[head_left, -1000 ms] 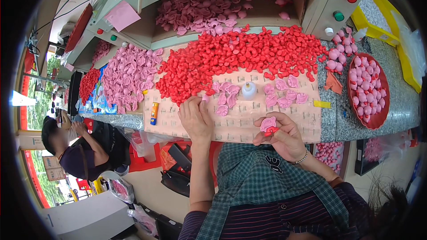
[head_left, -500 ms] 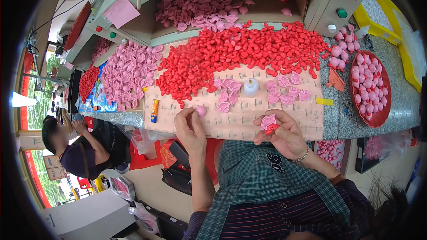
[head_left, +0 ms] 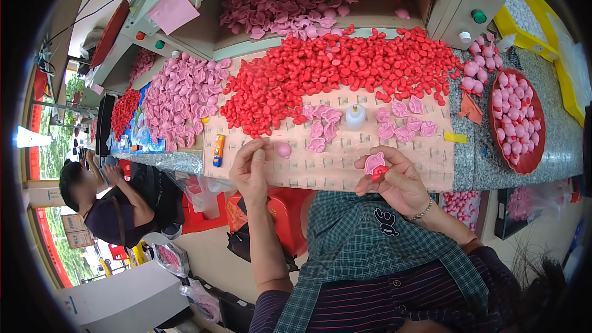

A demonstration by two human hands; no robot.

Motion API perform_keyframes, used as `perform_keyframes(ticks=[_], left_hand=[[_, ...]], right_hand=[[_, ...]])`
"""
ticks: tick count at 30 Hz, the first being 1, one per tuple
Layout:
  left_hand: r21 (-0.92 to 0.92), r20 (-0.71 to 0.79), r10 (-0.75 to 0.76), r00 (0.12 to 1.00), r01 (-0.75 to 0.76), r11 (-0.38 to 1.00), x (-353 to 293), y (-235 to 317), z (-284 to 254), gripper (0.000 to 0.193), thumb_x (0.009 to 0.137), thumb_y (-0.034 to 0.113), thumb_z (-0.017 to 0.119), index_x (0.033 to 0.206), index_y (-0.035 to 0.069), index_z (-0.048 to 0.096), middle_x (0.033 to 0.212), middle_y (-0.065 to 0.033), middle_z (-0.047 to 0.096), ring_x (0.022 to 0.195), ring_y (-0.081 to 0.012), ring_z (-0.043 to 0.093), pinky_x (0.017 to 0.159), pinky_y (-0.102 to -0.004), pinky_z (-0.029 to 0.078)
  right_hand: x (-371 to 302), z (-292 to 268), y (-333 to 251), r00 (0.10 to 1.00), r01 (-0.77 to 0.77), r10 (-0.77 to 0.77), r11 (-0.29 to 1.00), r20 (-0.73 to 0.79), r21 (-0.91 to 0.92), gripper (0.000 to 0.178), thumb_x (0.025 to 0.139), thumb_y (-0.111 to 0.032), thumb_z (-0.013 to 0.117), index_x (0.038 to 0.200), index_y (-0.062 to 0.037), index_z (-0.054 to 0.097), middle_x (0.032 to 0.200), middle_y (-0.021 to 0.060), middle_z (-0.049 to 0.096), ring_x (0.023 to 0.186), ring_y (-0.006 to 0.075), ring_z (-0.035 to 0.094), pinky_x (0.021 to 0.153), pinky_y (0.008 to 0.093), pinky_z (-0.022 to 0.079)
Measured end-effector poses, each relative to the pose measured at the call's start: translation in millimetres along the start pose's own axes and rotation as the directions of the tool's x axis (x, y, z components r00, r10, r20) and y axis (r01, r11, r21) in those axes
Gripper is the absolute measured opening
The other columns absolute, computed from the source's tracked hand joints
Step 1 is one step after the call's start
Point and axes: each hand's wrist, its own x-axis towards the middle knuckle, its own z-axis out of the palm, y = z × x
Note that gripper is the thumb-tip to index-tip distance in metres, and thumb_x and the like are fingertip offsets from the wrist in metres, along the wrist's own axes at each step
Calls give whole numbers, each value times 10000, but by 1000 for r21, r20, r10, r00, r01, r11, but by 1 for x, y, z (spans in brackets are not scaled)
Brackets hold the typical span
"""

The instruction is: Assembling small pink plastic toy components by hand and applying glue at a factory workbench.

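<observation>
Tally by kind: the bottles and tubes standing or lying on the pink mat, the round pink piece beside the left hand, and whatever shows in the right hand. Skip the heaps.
White bottle: 1
Orange-and-blue tube: 1
Round pink piece beside the left hand: 1
Pink shell in the right hand: 1
Red piece with it: 1
Total: 5

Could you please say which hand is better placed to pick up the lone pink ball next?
Probably the left hand: it is beside the pink ball and seems empty, while the right hand holds a pink-and-red piece.
</observation>
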Motion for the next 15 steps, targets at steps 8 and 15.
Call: perform_keyframes(ticks=[8, 15], left_hand=[[-66, -250, -107, 962, 93, 993, 1, -7, 9, 170, 972, 42, 589, 1121, -25, 634, 1039, -90, 679, 920, -130, 640, 873, -256, 507], [328, 115, 101, 988, -133, 935, 6, 27, 10, 303, 859, -16, 690, 1155, -9, 630, 1067, -104, 665, 975, -191, 626, 880, -301, 500]], right_hand=[[1, 4, 1, 999, -5, 4, 1000, -33, -31, 447, 996, -159, 553, 1407, -51, 415, 1328, 252, 552, 1007, 370, 676, 865, 473, 561], [3, 4, 2, 1000, -10, 9, 998, -17, -55, 445, 999, -148, 547, 1409, -46, 410, 1318, 251, 557, 1011, 372, 673, 873, 481, 555]])
